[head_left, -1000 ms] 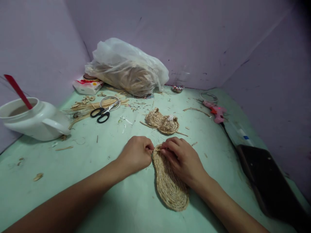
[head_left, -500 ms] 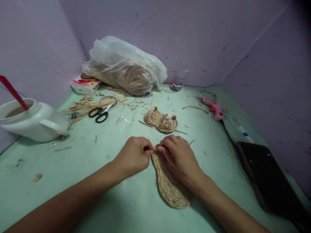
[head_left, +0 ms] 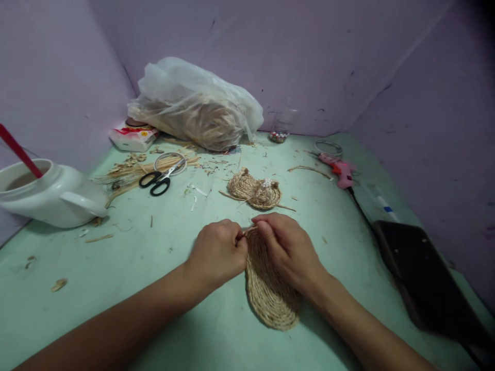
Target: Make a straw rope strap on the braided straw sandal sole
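Note:
A woven straw shoe sole (head_left: pixel 273 306), coiled from braided cord, lies lengthwise in front of me. My left hand (head_left: pixel 220 252) is closed at its upper left edge, pinching a thin cord that runs to the sole's far end. Over the sole's upper right side rests my right hand (head_left: pixel 292 247), fingers bent round the far edge and thumb on top. Its fingertips are partly hidden behind the sole. Just beyond both hands sits a pair of curved woven straw pieces (head_left: pixel 242 188), the right one topped with white pearl-like beads (head_left: pixel 268 183).
Black-handled scissors (head_left: pixel 160 180) lie by loose straw strips at left, near a white pitcher (head_left: pixel 73 193). A plastic bag of fibre (head_left: pixel 201 111) stands at the back beside a jar of beads (head_left: pixel 279 136). At right are a pink glue gun (head_left: pixel 342 172) and a dark flat object (head_left: pixel 417 273).
My left hand has turned slightly and stays closed near the sole's edge. The right hand's fingers have moved closer together round the far end, and a short length of cord now shows between the hands.

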### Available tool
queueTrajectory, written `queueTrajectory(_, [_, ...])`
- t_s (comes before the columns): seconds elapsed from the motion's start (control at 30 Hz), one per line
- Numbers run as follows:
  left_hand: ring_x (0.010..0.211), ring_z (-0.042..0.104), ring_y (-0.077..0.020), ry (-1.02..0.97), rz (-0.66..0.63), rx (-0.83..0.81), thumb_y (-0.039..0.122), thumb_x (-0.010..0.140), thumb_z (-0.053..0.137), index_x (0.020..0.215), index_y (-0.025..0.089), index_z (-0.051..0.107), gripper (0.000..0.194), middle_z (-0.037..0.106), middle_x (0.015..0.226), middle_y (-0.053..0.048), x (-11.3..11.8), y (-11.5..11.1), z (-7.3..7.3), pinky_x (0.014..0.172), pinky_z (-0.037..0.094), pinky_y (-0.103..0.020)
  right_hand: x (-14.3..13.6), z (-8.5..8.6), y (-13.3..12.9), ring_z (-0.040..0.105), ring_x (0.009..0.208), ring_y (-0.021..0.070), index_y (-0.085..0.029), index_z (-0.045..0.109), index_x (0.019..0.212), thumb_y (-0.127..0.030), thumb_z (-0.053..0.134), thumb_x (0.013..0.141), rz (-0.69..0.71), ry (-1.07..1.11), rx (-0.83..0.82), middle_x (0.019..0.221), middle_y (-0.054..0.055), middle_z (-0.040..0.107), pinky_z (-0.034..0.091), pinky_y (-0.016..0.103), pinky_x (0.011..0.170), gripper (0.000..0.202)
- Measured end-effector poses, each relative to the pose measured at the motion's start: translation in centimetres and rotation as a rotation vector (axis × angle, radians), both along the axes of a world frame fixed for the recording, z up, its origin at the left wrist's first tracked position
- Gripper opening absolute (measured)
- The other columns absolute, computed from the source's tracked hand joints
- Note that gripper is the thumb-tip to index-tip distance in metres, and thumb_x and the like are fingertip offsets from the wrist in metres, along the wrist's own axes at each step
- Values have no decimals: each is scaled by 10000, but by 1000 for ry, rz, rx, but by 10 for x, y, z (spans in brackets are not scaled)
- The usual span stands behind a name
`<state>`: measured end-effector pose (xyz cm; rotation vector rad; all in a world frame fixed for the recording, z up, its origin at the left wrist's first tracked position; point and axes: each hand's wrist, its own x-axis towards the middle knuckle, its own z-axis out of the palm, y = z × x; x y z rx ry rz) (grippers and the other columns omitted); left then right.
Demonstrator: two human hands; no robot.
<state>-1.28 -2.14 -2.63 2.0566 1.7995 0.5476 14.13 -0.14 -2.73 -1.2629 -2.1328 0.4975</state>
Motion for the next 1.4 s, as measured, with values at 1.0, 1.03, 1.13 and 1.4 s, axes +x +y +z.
queueTrajectory(1.0, [531,516,-112,-123,90,-26,222,714,513,644,176,616,133,584,555,9,0,4,-3,542,369,-224,45,17,-2,580,658,163,-192,632,813,-180,489,802,-121,-289,-240,754,37,666,372,260,561,144])
queueTrajectory(1.03, [527,514,-110,-132,91,-24,223,714,516,646,177,616,129,582,551,13,0,4,-3,541,368,-223,42,15,-4,572,633,153,-194,628,805,-187,491,802,-103,-226,-273,725,29,664,371,254,556,137])
queueTrajectory(1.13, [517,508,-105,-152,94,-22,225,715,521,642,179,612,126,577,544,18,0,4,-4,538,369,-220,35,10,-7,552,584,143,-196,632,773,-201,509,784,-100,-167,-316,667,18,658,366,252,548,124])
queueTrajectory(1.4, [507,503,-106,-216,98,-68,255,725,524,640,183,603,136,564,533,23,-1,2,-3,517,365,-217,34,9,-6,531,581,137,-188,635,707,-170,515,727,-75,-177,-295,661,23,634,356,247,541,123])
